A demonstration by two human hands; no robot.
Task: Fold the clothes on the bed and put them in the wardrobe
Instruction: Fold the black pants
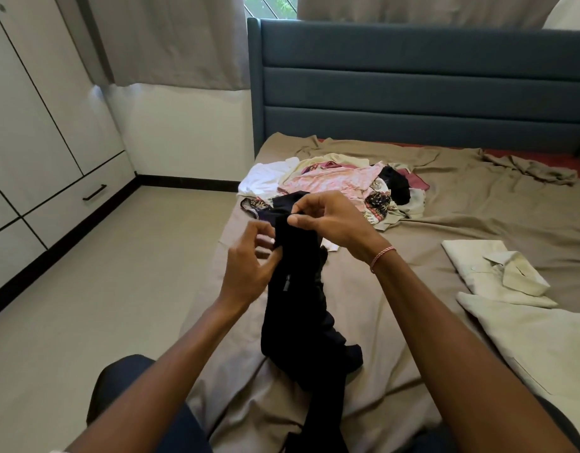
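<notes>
A black garment hangs in front of me over the near edge of the bed, its lower end trailing to the bottom of the view. My right hand pinches its top edge. My left hand holds the left side just below, fingers curled against the cloth. Behind the hands lies a heap of unfolded clothes: white, pink, patterned and dark pieces. A folded cream shirt lies on the bed at my right, and another pale garment is spread flat in front of it.
The white wardrobe, doors shut, with a drawer handle, lines the left wall across bare floor. A blue padded headboard stands behind the bed, with grey curtains above. The brown sheet is rumpled at the far right.
</notes>
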